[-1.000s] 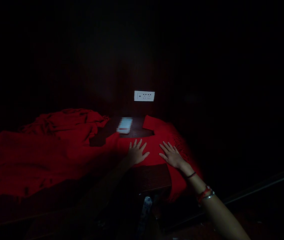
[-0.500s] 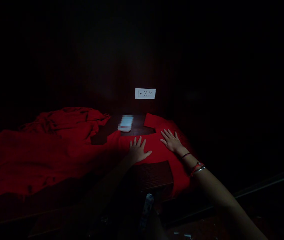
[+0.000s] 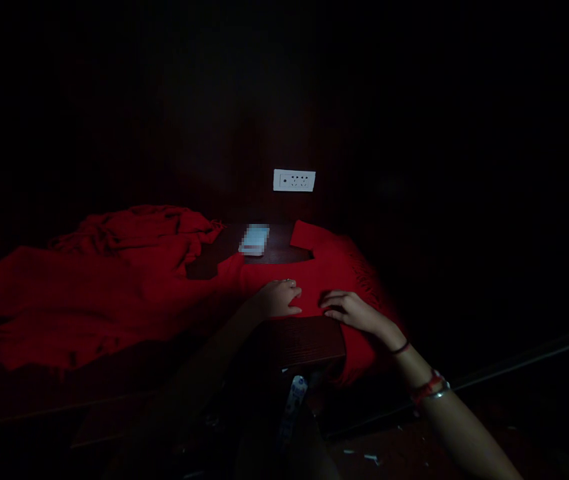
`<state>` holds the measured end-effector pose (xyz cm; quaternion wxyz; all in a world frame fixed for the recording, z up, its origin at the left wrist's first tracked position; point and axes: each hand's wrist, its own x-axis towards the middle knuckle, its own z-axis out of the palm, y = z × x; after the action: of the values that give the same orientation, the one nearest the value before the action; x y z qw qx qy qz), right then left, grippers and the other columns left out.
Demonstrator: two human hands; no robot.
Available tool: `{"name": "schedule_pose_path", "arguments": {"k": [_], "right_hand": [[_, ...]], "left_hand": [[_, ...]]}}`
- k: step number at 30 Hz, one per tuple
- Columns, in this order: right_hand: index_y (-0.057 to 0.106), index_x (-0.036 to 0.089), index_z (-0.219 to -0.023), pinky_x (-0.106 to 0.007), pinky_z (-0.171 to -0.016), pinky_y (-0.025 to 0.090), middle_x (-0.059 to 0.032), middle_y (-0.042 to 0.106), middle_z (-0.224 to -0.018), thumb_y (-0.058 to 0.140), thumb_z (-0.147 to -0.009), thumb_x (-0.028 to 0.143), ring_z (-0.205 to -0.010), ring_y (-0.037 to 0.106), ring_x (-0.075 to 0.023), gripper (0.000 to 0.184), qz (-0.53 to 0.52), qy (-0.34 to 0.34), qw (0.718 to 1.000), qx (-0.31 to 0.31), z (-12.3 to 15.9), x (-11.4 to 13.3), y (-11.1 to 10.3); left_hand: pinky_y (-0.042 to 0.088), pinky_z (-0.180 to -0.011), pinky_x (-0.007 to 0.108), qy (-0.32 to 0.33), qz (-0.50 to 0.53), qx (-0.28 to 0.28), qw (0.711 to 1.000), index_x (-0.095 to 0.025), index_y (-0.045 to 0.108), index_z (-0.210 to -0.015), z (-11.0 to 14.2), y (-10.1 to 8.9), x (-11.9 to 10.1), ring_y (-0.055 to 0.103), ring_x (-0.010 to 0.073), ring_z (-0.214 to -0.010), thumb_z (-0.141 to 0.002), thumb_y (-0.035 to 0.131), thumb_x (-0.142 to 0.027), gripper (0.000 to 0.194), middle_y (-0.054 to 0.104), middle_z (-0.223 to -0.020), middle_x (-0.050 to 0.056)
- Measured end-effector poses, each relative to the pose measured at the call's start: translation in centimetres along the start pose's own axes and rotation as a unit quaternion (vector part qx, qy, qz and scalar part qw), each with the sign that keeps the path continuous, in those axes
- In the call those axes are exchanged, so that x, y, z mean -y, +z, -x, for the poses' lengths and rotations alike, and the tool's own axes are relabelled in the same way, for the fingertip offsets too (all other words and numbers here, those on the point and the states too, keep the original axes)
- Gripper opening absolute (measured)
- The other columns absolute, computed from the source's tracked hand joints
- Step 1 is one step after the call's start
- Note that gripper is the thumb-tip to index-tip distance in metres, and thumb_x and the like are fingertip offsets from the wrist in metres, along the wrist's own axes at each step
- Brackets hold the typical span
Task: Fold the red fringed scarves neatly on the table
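Note:
A red fringed cloth, like a scarf (image 3: 309, 280), lies flat over a dark wooden surface (image 3: 309, 343). My left hand (image 3: 278, 299) is over the cloth's near strip, fingers bent and a gap between them and the thumb. A ring shows on one finger. Facing it from the right, my right hand (image 3: 351, 311) hangs low over the cloth with loosely bent fingers pointing left. Neither hand visibly grips anything; whether the fingertips touch the cloth is unclear. A bracelet (image 3: 430, 385) and a thin dark band circle the right forearm.
A blurred pale flat object (image 3: 255, 240) rests on the dark wood behind the cloth. More rumpled red cloth (image 3: 139, 233) spreads to the left. A white wall socket (image 3: 294, 180) is on the back wall. Small white scraps (image 3: 371, 458) lie on the floor. Surroundings are very dark.
Both hands were spread flat on the cloth; now their fingers are bent. The right hand has come nearer to me, with its fingers turned toward the left hand. The view has shifted slightly.

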<state>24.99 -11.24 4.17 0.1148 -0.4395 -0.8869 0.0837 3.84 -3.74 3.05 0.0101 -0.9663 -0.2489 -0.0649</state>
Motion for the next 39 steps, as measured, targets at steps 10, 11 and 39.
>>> {"name": "schedule_pose_path", "arguments": {"k": [10, 11, 39], "right_hand": [[0.054, 0.015, -0.1, -0.029, -0.075, 0.039, -0.0085, 0.057, -0.09, 0.036, -0.083, 0.021, -0.085, 0.051, -0.0163, 0.026, 0.197, -0.02, 0.98, 0.0, -0.3, 1.7, 1.3], [0.053, 0.015, -0.102, -0.029, -0.076, 0.038, -0.0086, 0.057, -0.09, 0.037, -0.083, 0.023, -0.086, 0.05, -0.0165, 0.026, 0.199, -0.017, 0.98, -0.012, -0.4, 1.9, 1.4], [0.056, 0.016, -0.101, -0.031, -0.084, 0.04, -0.0077, 0.057, -0.099, 0.033, -0.084, 0.022, -0.093, 0.05, -0.0157, 0.029, 0.12, 0.057, 0.984, -0.118, 2.1, 0.3, 1.9]], "left_hand": [[0.038, -0.062, 0.025, 0.052, -0.075, -0.003, 0.996, -0.017, 0.05, -0.087, 2.8, -0.2, -0.5, 0.05, 0.0163, -0.081, -0.08, 0.038, -0.015, 0.014, 0.053, -0.091, 0.004], [0.038, -0.062, 0.025, 0.044, -0.077, -0.006, 0.996, -0.017, 0.05, -0.086, 2.8, 0.0, -0.5, 0.05, 0.016, -0.081, -0.081, 0.037, -0.016, 0.014, 0.053, -0.09, 0.004], [0.036, -0.076, 0.023, 0.066, 0.056, -0.062, 0.994, -0.018, 0.056, -0.088, 3.4, -0.4, -0.2, 0.049, 0.0128, -0.085, -0.083, 0.037, -0.036, 0.026, 0.054, -0.092, 0.002]]}}
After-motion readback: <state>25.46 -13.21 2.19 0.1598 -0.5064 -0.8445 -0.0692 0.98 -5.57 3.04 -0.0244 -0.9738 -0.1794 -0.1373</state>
